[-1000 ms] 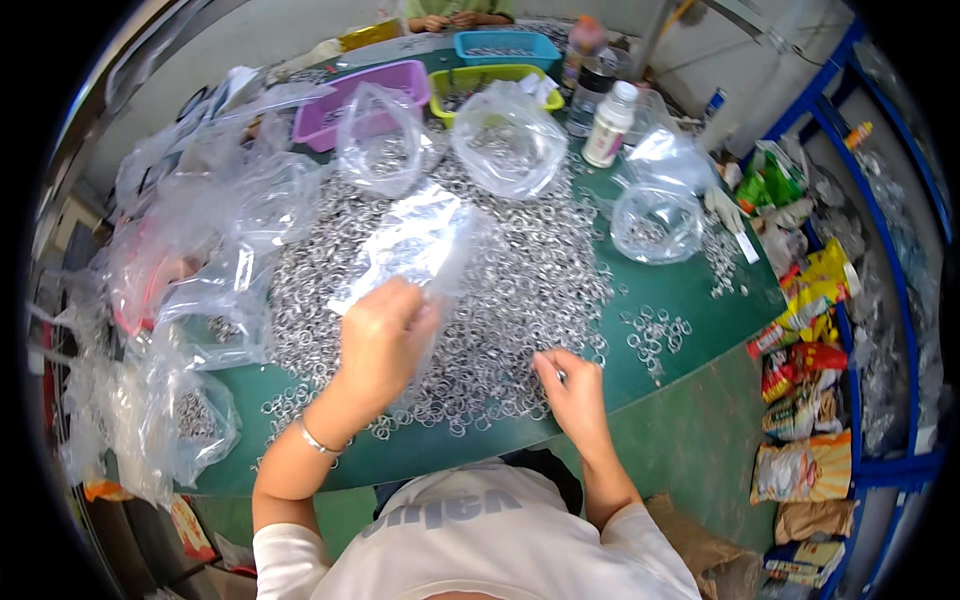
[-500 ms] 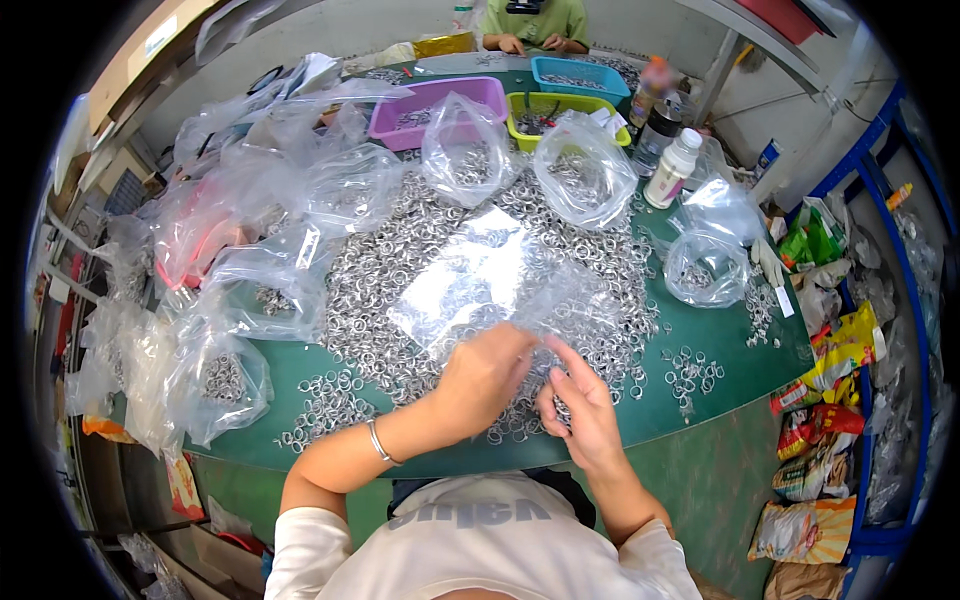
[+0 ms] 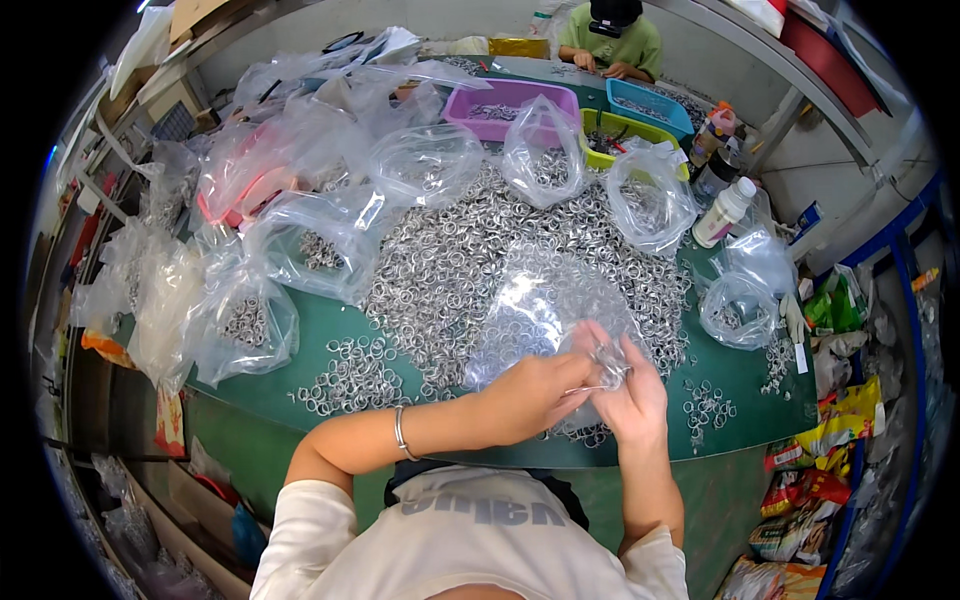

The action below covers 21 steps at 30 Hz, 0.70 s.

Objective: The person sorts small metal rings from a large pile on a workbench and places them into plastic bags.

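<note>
A clear plastic bag (image 3: pixel 522 312) lies over the near part of a big heap of silver rings (image 3: pixel 440 255) on the green table. My left hand (image 3: pixel 535 398), with a bangle at its wrist, pinches the gathered edge of the bag. Beside it my right hand (image 3: pixel 637 398) is turned palm inward, its fingers curled round the same bunched plastic, which shines between both hands. The left fingertips are partly hidden behind the plastic. Below the hands, loose rings show at the table's near edge.
Open clear bags holding rings, such as one bag (image 3: pixel 650 215), ring the heap. Behind stand a purple basket (image 3: pixel 460 105), a green basket (image 3: pixel 597 158) and a blue basket (image 3: pixel 680 125). A white bottle (image 3: pixel 725 212) stands right. Across the table sits a person in green (image 3: pixel 625 48).
My hands have moved to the right and come together on the bunched bag edge. The bag has been drawn nearer, and the view has turned left.
</note>
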### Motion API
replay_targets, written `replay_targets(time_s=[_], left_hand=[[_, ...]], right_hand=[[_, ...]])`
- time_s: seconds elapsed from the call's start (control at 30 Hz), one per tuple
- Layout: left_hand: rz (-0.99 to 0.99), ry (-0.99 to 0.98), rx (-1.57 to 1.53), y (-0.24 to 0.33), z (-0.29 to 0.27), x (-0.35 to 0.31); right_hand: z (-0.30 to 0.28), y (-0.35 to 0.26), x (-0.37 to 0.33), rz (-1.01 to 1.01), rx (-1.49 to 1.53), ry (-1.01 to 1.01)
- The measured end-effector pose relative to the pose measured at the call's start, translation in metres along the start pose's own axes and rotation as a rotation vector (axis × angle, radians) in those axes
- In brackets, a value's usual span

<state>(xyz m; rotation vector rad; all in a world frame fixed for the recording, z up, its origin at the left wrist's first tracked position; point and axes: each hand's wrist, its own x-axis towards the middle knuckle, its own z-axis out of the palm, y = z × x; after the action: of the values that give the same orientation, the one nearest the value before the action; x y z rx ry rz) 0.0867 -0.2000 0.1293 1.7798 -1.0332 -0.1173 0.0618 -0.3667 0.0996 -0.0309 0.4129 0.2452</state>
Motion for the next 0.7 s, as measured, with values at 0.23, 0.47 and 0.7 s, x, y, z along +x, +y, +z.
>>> replay_targets(time_s=[0.23,0.47,0.7], left_hand=[[-0.097,0.339,-0.130,0.005,-0.039,0.011],[-0.216,0.481,-0.224,0.017,-0.079,-0.012],[-0.427,0.508,-0.674,0.021,-0.058,-0.035]], right_hand=[[0.034,0.016,0.040,0.027,-0.632,-0.080],[0.073,0.024,-0.008,-0.221,-2.727,-0.385],[0.013,0.052,-0.018,-0.737,-1.826,-0.124]])
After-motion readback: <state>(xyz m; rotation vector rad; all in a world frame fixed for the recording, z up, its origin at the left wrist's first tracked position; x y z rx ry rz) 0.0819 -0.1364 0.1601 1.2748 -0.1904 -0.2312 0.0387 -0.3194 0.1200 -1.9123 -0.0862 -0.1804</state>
